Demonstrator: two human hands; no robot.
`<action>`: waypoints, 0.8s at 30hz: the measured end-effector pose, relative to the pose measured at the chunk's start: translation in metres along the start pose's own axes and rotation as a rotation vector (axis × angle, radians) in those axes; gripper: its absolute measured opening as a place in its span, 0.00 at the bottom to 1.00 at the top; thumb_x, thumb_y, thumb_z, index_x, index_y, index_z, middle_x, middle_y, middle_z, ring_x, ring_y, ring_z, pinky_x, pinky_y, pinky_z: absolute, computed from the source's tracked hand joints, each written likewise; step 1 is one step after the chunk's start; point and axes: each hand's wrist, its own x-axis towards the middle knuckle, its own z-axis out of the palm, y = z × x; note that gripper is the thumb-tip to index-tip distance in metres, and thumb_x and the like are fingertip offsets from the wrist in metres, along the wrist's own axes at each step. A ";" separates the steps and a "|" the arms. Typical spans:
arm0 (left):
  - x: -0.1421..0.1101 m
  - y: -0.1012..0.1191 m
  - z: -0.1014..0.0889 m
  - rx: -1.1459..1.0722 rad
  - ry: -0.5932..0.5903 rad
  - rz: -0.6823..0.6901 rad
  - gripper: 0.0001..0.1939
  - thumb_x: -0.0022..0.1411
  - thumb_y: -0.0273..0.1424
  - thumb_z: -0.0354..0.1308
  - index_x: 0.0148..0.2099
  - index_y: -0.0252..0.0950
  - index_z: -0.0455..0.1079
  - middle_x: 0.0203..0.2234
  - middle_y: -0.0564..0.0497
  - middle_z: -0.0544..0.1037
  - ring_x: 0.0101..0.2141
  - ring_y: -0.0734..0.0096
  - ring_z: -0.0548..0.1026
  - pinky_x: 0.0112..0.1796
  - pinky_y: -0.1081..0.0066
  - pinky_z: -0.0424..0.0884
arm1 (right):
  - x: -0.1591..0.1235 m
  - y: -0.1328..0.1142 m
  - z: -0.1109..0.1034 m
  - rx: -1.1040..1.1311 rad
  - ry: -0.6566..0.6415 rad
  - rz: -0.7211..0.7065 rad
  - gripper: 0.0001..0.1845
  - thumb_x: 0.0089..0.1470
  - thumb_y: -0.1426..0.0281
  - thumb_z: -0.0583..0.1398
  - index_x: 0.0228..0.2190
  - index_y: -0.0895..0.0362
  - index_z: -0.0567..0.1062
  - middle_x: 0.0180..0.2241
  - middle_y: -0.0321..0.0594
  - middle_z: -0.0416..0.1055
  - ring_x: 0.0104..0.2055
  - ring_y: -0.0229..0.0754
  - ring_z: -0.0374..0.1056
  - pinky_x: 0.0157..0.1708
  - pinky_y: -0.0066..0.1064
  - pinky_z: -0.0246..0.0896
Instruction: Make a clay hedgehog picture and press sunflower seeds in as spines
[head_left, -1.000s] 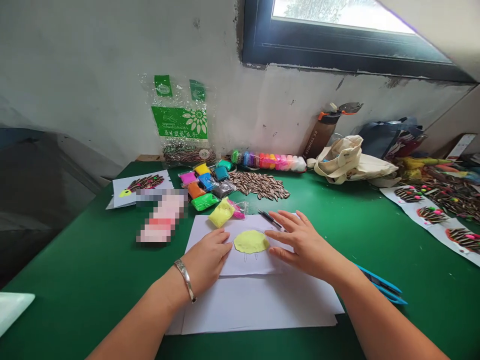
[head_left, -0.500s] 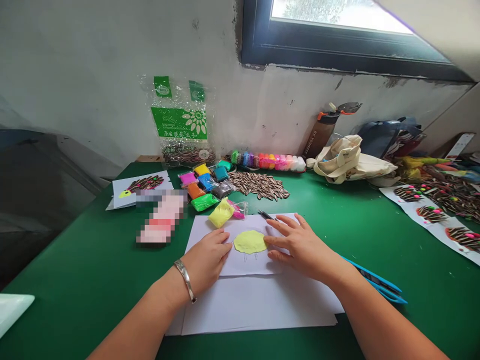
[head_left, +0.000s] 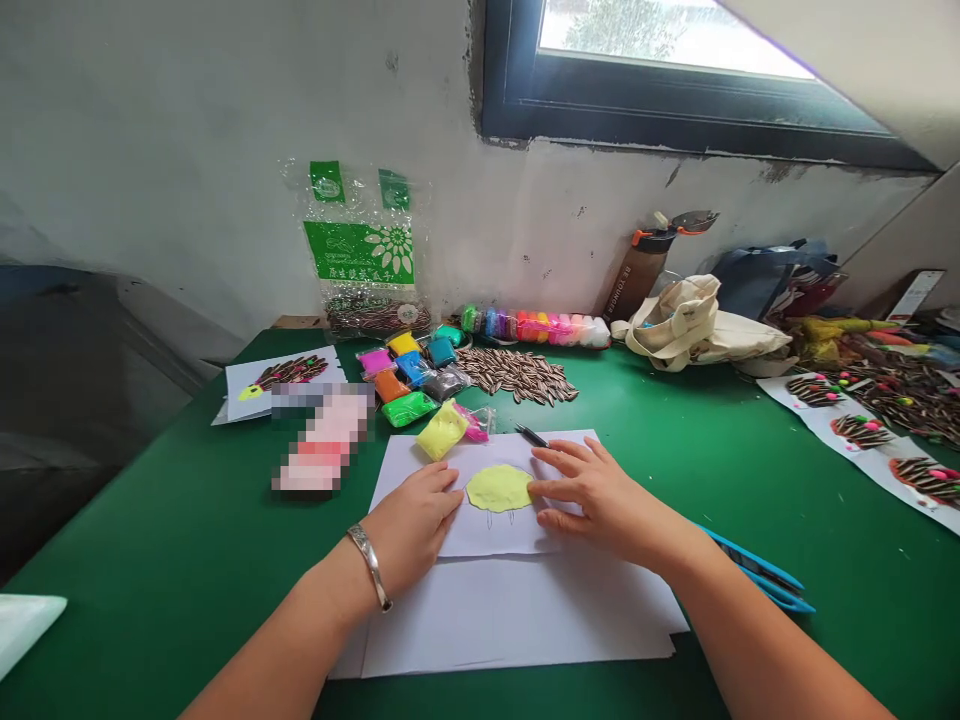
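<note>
A flat yellow clay disc [head_left: 499, 488] lies on a drawn paper sheet [head_left: 480, 540], with two thin legs pencilled below it. My right hand [head_left: 600, 500] rests on the sheet, its fingertips touching the disc's right edge. My left hand [head_left: 418, 522] lies flat to the disc's left, just apart from it, and wears a silver bangle [head_left: 370, 566]. Neither hand holds anything. A yellow clay packet [head_left: 442, 430] sits at the sheet's top left corner. The tip of a dark pen-like tool [head_left: 531, 435] pokes out by the top edge.
Green table [head_left: 187, 560]. Coloured clay packets [head_left: 409, 385] and striped sunflower seeds [head_left: 517, 376] lie behind the paper. Blue-handled scissors [head_left: 757, 572] lie beside my right forearm. Seed hedgehog pictures [head_left: 862, 445] lie at right, a cloth bag [head_left: 694, 330] behind them.
My right hand has slid left to the clay disc's edge. Less of the dark tool shows at the sheet's top edge. The view has tilted slightly upward.
</note>
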 end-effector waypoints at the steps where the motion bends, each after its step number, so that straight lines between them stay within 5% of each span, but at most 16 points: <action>1: 0.000 0.000 0.000 -0.002 0.003 -0.002 0.16 0.64 0.21 0.47 0.46 0.32 0.75 0.50 0.38 0.73 0.56 0.53 0.67 0.54 0.57 0.68 | 0.001 -0.001 0.000 -0.004 -0.007 0.002 0.15 0.59 0.54 0.54 0.44 0.39 0.77 0.61 0.37 0.60 0.64 0.57 0.50 0.58 0.63 0.40; 9: -0.001 -0.001 0.001 -0.045 0.022 -0.003 0.15 0.64 0.22 0.48 0.45 0.33 0.75 0.50 0.38 0.73 0.55 0.53 0.67 0.54 0.56 0.68 | 0.001 0.004 0.000 0.006 -0.001 0.008 0.16 0.59 0.53 0.54 0.45 0.38 0.76 0.61 0.38 0.60 0.63 0.57 0.51 0.58 0.63 0.40; 15: -0.001 -0.002 0.002 -0.076 0.050 0.001 0.14 0.64 0.22 0.49 0.44 0.34 0.76 0.48 0.40 0.74 0.55 0.55 0.68 0.55 0.58 0.68 | 0.000 0.002 0.000 0.045 0.013 0.001 0.24 0.57 0.51 0.55 0.54 0.39 0.69 0.65 0.43 0.51 0.64 0.57 0.49 0.59 0.63 0.39; 24: 0.000 -0.001 0.001 -0.061 0.054 0.004 0.15 0.64 0.23 0.48 0.44 0.35 0.76 0.49 0.40 0.74 0.55 0.56 0.68 0.54 0.58 0.68 | 0.000 -0.004 0.000 -0.078 0.014 0.012 0.15 0.57 0.54 0.57 0.45 0.38 0.75 0.63 0.38 0.57 0.64 0.58 0.50 0.58 0.63 0.40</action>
